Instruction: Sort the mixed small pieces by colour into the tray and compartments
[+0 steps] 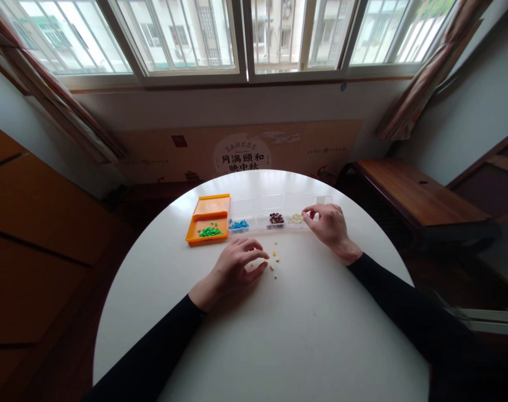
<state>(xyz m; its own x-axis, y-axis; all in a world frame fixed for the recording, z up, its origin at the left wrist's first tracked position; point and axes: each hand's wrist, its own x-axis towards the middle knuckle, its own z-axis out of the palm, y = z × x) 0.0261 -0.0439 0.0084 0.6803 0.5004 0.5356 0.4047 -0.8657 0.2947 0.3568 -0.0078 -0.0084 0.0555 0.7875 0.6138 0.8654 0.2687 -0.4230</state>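
My left hand [240, 262] rests low over the white table, its thumb and fingers curved and apart. Beside its fingertips lie several small yellow pieces [274, 253], scattered on the tabletop; one shows between thumb and forefinger. Farther right, my right hand [330, 224] is at a clear plastic box with compartments, thumb and forefinger pinched together. Whatever is in that pinch is too small to make out. Pale yellow pieces [295, 218] lie in the compartment by those fingertips. Dark brown pieces [276, 218] and blue pieces [238, 224] sit in other compartments.
At the left end of the row stands an open orange box [194, 229] with green pieces [210, 231]. The round white table [312, 324] has its curved far edge just behind the boxes. A wooden bench [425, 190] stands to the right, and a printed cardboard panel [153, 146] below the windows.
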